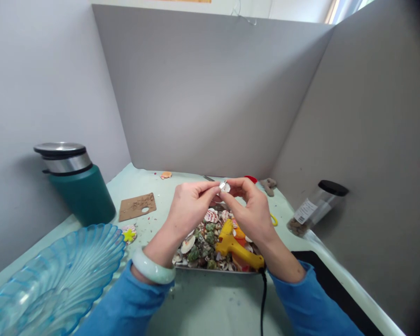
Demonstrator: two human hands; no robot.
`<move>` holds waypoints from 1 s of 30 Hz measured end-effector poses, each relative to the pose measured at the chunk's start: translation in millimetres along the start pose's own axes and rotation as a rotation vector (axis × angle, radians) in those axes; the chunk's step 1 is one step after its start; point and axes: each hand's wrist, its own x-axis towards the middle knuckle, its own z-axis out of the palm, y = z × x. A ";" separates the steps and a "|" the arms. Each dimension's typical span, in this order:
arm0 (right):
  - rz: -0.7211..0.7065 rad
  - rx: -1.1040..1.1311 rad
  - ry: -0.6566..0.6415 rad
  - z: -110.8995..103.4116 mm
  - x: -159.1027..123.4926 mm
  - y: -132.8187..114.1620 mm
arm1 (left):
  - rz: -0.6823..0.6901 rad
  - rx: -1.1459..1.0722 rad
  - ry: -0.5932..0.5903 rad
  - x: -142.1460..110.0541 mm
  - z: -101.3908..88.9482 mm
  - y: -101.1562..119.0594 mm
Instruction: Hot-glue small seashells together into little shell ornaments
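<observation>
Left hand [189, 205] and right hand [254, 212] clamp fingers on a white piece [225, 187] above the pale-green worktop [213, 303]; grey panels [210, 93] stand at nine, twelve and three o'clock.

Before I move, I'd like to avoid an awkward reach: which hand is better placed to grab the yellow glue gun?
Probably the right hand: the yellow glue gun lies nearer it, handle toward that side. The left hand could keep the small white piece both pinch.

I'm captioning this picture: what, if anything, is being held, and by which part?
A small white piece, perhaps a shell, pinched near its edges by the fingertips of the left hand and right hand.
</observation>
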 end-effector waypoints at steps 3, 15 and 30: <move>0.004 -0.004 -0.008 0.3 0.1 0.1 | 0.019 0.061 0.024 0.2 -1.0 -1.9; -0.082 -0.139 0.001 -0.8 0.5 4.1 | 0.090 0.334 0.047 -3.6 -0.4 2.5; -0.135 -0.172 0.026 10.7 -5.0 11.9 | 0.413 0.878 0.111 -2.9 0.4 -6.4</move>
